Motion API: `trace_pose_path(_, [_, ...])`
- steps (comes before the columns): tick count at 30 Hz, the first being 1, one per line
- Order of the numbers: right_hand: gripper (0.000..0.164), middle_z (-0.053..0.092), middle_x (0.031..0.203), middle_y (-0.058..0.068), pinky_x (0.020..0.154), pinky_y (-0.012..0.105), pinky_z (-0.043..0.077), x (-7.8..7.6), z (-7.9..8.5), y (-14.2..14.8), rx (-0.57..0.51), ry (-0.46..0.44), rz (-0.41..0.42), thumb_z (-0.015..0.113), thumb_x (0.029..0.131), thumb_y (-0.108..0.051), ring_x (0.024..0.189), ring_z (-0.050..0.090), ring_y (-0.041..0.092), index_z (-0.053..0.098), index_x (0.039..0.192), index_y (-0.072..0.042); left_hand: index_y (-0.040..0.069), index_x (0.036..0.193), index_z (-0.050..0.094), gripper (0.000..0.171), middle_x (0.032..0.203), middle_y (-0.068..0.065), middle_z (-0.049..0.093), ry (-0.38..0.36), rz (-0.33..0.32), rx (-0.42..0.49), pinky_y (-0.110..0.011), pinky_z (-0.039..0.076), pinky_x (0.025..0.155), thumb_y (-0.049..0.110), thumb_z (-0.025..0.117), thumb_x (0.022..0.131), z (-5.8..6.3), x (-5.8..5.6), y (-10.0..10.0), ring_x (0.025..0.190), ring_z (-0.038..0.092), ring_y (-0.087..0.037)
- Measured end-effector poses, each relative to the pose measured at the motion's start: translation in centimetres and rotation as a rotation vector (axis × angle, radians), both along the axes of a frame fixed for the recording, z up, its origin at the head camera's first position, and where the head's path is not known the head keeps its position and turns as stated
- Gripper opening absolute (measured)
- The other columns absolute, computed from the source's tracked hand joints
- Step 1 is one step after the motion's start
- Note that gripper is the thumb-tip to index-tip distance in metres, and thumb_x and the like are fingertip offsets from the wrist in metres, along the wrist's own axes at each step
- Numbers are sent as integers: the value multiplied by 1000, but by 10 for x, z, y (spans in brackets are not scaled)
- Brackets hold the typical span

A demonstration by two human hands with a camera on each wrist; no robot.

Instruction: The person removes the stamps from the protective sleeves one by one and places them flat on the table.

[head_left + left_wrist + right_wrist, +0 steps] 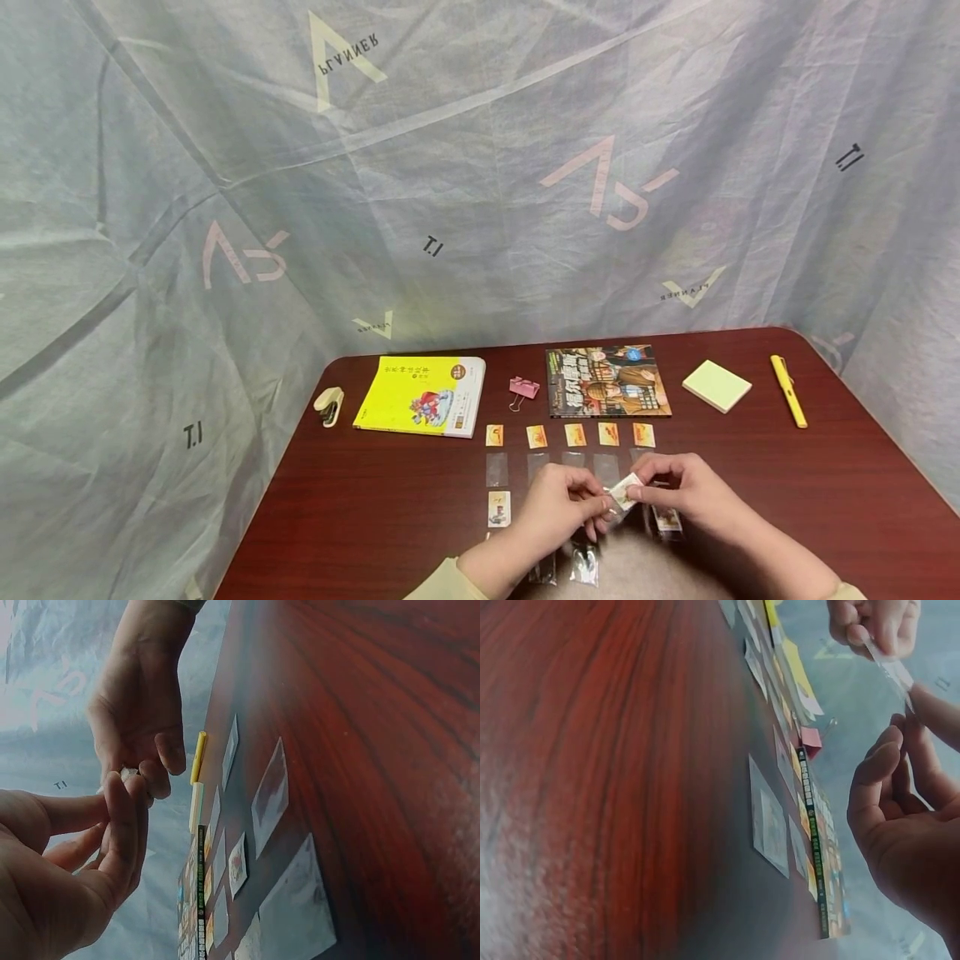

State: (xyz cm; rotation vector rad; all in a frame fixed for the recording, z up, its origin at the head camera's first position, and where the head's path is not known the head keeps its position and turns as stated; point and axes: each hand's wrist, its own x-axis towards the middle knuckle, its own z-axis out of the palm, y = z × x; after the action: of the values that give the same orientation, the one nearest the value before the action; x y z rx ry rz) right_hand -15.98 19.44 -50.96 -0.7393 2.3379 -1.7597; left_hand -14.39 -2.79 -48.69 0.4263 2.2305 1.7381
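Observation:
Above the table, both hands hold a small white printed card (pixel 626 490) with a clear plastic sleeve (pixel 891 667) about it. My left hand (pixel 553 507) pinches the sleeve side between thumb and fingers. On the other side, my right hand (pixel 693 487) pinches the card's edge between thumb and index finger. How far the card sits inside the sleeve I cannot tell. Beneath the right hand lies a sleeved card (pixel 667 520). Left of the left hand is another small card (pixel 498 509). Clear sleeves (pixel 585 565) lie below the left hand, some partly hidden by it.
A row of small orange cards (pixel 574 435) lies beyond the hands, with clear sleeves (pixel 497 470) under it. Farther back are a yellow book (pixel 405 392), pink binder clip (pixel 523 387), dark comic book (pixel 609 392), sticky notes (pixel 716 385), yellow pen (pixel 788 392) and stapler (pixel 328 407).

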Motion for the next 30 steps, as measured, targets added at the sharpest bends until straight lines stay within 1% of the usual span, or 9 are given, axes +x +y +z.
trace_pose_path(4, [11, 62, 78, 9, 52, 31, 47, -2, 0, 4, -8, -120, -85, 68, 85, -17, 62, 57, 11, 64, 85, -6, 1, 74, 69, 11, 60, -6, 67, -21, 40, -18, -39, 51, 44, 8, 67, 83, 1, 5, 0, 40, 55, -7])
trace_pose_path(7, [19, 59, 67, 12, 47, 32, 46, -3, 1, 6, 14, -152, -153, 68, 85, -21, 53, 54, 17, 61, 88, -3, 1, 69, 69, 13, 56, -6, 65, -40, 67, -73, -31, 49, 40, 5, 66, 82, 1, 12, 1, 38, 52, -7])
trace_pose_path(11, [22, 61, 64, 12, 43, 31, 45, -5, 1, 6, 75, -133, -169, 68, 85, -24, 50, 56, 19, 60, 86, -4, 1, 64, 66, 15, 50, -3, 62, -78, 72, -136, -30, 49, 40, 0, 64, 79, -1, 22, 4, 35, 54, -7])
trace_pose_path(14, [21, 62, 63, 8, 44, 27, 44, -4, 0, 5, 165, -100, -147, 67, 85, -28, 50, 55, 12, 62, 82, -8, 3, 61, 61, 17, 47, -1, 60, -111, 79, -174, -31, 49, 40, -2, 63, 77, -2, 28, 6, 34, 56, -10])
trace_pose_path(18, [20, 60, 60, -1, 45, 23, 42, -4, -1, 1, 310, -53, -123, 68, 84, -32, 48, 49, 2, 62, 74, -16, 9, 57, 58, 22, 40, 3, 56, -98, 69, -308, -27, 45, 35, 0, 61, 76, -3, 34, 9, 29, 52, -9])
trace_pose_path(21, [20, 58, 58, -7, 46, 21, 40, -4, -1, -3, 425, -14, -118, 70, 82, -33, 49, 46, 0, 62, 70, -20, 13, 50, 56, 26, 35, 6, 51, -48, 36, -448, -23, 42, 32, 2, 58, 74, -5, 38, 11, 26, 48, -6])
trace_pose_path(24, [20, 55, 55, -13, 48, 20, 38, -3, -1, -8, 547, 43, -128, 71, 81, -33, 49, 45, -2, 60, 66, -23, 17, 43, 53, 27, 33, 9, 47, 76, -14, -632, -18, 39, 35, 6, 61, 67, -9, 38, 15, 30, 44, 1])
trace_pose_path(28, [23, 50, 52, -19, 49, 20, 36, -2, -3, -16, 690, 114, -172, 74, 76, -31, 48, 42, -2, 56, 62, -27, 17, 41, 48, 26, 42, 7, 46, 255, -72, -858, -18, 35, 41, 15, 67, 59, -17, 36, 20, 41, 42, -4])
trace_pose_path(30, [25, 48, 52, -19, 49, 21, 35, -1, -4, -20, 752, 130, -198, 75, 74, -30, 48, 41, -1, 55, 61, -27, 17, 42, 46, 28, 47, 5, 47, 291, -88, -923, -21, 35, 41, 18, 68, 58, -20, 36, 22, 45, 43, -6])
